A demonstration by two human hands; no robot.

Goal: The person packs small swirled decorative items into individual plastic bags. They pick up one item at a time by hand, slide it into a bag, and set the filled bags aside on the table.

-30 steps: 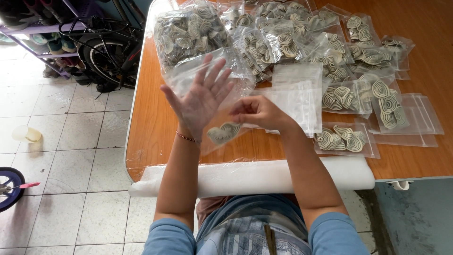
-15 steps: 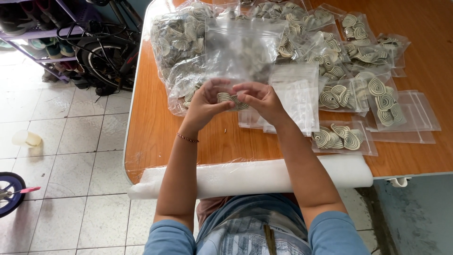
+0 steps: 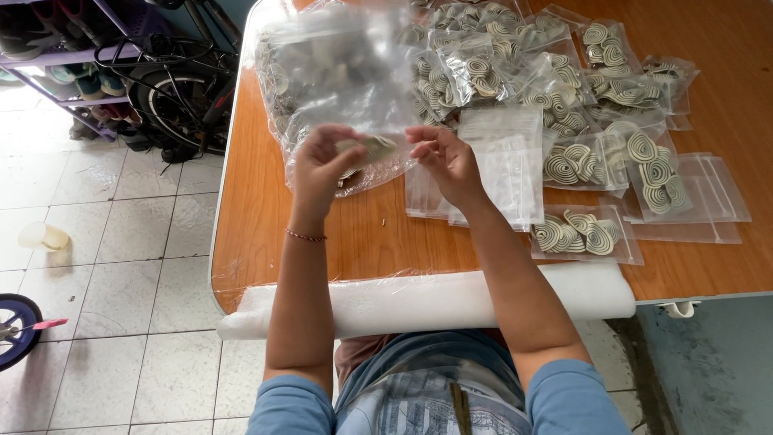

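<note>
View from above of a person seated at an orange-brown tabletop (image 3: 266, 217), both forearms raised over its near part. The left hand (image 3: 320, 165) and the right hand (image 3: 441, 159) hold between them a small clear plastic bag (image 3: 372, 147) with pale spiral coils inside, lifted just clear of the tabletop. Each hand is nearly closed, its fingertips pinched on an opposite side of the bag near the top edge; the left wrist, which wears a thin bracelet (image 3: 307, 236), is bent inward. The bag appears light, thin and limp, and its film is probably slippery, so a pinch at the mouth on both sides looks like the steadiest hold; the coils inside seem flat and likely brittle. Behind the hands lies a large clear sack of coils (image 3: 322, 80); beside the right hand is a stack of empty bags (image 3: 503, 169), and filled bags (image 3: 586, 235) are spread to the right. A white foam roll (image 3: 451, 298) lines the near edge.
</note>
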